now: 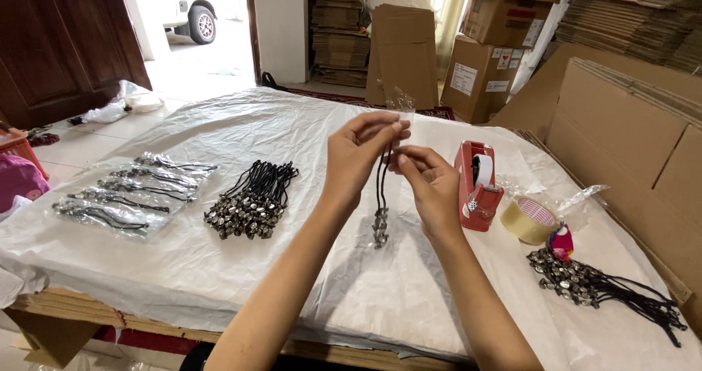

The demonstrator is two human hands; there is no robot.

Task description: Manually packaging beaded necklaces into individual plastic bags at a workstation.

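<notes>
Forearms rising from the bottom edge, both hands lifted over the white-sheeted counter (219,269). Left hand (357,159) pinching the top of a black cord charm (380,195) together with a small clear bag (401,102); right hand (431,184) with fingertips closed on the cord just beside. Hanging straight down between the hands, metal beads at the bottom end. Probably light and limp, bottom-weighted, prone to swinging; best held high on the cord loop, not by the beads. Bag likely thin and slippery. Loose charm pile (252,203) to the left, bagged charms (124,195) further left, red tape dispenser (479,188) and tape roll (530,221) to the right.
</notes>
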